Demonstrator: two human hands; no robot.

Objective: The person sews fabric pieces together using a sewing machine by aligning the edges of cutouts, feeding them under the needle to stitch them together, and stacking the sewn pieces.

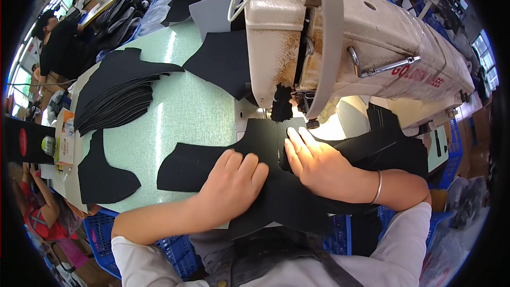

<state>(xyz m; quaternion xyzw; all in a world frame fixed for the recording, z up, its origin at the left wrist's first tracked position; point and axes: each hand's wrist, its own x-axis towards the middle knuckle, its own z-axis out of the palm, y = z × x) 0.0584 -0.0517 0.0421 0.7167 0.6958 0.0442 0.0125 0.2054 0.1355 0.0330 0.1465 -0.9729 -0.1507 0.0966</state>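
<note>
Black fabric pieces lie in front of me, with one edge reaching the needle area of a worn white sewing machine. My left hand is closed on the black fabric, its fingers curled and the fingertips hidden. Flat on the cloth just before the presser foot, my right hand has its fingers stretched forward under the lamp light. The needle itself is hidden behind a black scrap on the machine head. A bracelet circles my right wrist.
On the pale green table a fanned stack of black panels and a single cut panel lie to the left. More dark pieces rest at the right. Blue baskets stand below the edge. Other people are at the far left.
</note>
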